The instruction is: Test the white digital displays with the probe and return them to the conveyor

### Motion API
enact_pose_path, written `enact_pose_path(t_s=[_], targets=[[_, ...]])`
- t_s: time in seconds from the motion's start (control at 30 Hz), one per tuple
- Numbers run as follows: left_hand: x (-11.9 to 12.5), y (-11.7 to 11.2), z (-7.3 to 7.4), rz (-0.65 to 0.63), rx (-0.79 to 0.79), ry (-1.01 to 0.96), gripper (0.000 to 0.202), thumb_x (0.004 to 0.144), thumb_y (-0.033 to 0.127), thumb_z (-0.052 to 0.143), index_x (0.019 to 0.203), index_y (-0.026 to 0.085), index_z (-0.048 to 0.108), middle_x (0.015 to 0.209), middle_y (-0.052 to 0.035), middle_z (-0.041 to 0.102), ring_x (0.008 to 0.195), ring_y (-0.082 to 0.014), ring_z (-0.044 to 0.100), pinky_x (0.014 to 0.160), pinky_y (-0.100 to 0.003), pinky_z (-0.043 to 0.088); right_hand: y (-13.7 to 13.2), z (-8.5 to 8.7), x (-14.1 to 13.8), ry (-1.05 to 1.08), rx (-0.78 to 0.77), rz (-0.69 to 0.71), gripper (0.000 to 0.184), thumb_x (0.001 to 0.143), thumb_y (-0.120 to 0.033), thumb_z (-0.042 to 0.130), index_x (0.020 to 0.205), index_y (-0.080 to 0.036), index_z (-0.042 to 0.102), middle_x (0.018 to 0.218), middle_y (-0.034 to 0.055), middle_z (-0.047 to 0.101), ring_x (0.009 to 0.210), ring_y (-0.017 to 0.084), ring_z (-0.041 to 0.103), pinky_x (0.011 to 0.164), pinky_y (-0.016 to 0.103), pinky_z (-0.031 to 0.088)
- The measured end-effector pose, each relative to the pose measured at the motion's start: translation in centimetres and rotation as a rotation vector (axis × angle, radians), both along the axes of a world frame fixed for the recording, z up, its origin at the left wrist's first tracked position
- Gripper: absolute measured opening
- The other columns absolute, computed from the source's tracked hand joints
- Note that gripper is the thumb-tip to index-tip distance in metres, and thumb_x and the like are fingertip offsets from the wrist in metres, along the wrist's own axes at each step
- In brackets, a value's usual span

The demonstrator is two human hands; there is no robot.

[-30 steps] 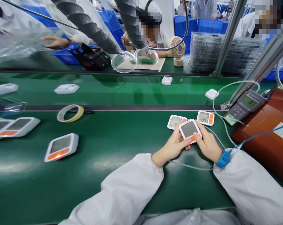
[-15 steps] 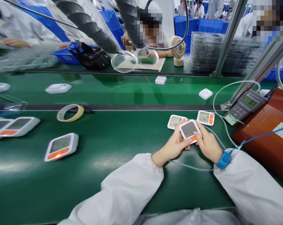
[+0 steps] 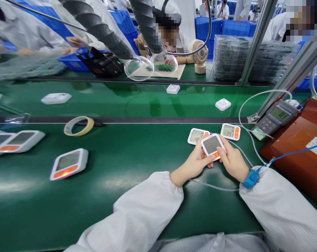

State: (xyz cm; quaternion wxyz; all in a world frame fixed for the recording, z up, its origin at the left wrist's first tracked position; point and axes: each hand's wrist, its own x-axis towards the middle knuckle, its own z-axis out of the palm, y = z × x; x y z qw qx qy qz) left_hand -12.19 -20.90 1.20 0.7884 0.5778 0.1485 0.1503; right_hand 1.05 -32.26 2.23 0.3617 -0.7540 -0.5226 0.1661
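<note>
A white blood pressure monitor with a blank grey screen and orange buttons is held between my two hands, tilted toward me. My left hand grips its left and lower side, thumb by the orange buttons. On its right edge my right hand is closed, the thumb on the front near the buttons. Just behind the hands lie two similar units with digits lit, a left monitor partly hidden by my fingers and a right monitor. A blue wrist strap circles my right wrist.
A handheld pressure meter leans on a brown box at right, with clear tubing around it. To the left are a tape roll and a monitor with a glowing light. White units ride the green conveyor behind.
The white units on the conveyor have shifted left. My hands and the held monitor stay in place, its screen still blank.
</note>
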Motion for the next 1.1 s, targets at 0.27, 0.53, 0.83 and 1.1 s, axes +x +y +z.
enact_pose_path(t_s=[0.27,0.53,0.83,1.1], targets=[[0.09,0.0,0.05,0.003,0.006,0.002,0.089,0.083,0.035,0.075,0.15,0.034,0.018,0.104,-0.0028,0.055,0.061,-0.0066,0.055,0.056,-0.022,0.05,0.0,0.03,-0.02,0.009,-0.012,-0.008,0.055,0.1,-0.037,0.031,0.149,-0.012,0.039,0.07,0.0039,0.069,0.063,0.023,0.069,0.064,0.03,0.051],[0.04,0.08,-0.1,-0.008,0.01,0.023,0.086,0.082,0.037,0.075,0.148,0.029,0.019,0.096,-0.0012,0.057,0.06,-0.0077,0.056,0.057,-0.024,0.049,-0.02,-0.03,-0.02,0.005,-0.019,-0.008,0.055,0.1,-0.037,0.032,0.149,-0.013,0.038,0.071,0.0039,0.07,0.065,0.023,0.069,0.065,0.03,0.052],[-0.02,0.1,-0.03,-0.013,0.01,0.025,0.085,0.083,0.037,0.074,0.147,0.029,0.019,0.094,-0.0003,0.058,0.059,-0.0075,0.056,0.057,-0.023,0.049,-0.01,0.09,-0.03,-0.015,-0.027,-0.007,0.054,0.1,-0.036,0.032,0.149,-0.012,0.039,0.068,0.0036,0.069,0.063,0.024,0.069,0.064,0.031,0.052],[-0.01,0.12,0.02,-0.01,0.006,0.023,0.086,0.082,0.037,0.075,0.147,0.029,0.02,0.094,-0.0006,0.058,0.059,-0.0079,0.056,0.057,-0.024,0.049,-0.05,0.12,-0.01,-0.015,-0.029,-0.004,0.054,0.101,-0.036,0.032,0.15,-0.013,0.038,0.069,0.0036,0.07,0.064,0.023,0.069,0.064,0.03,0.052]])
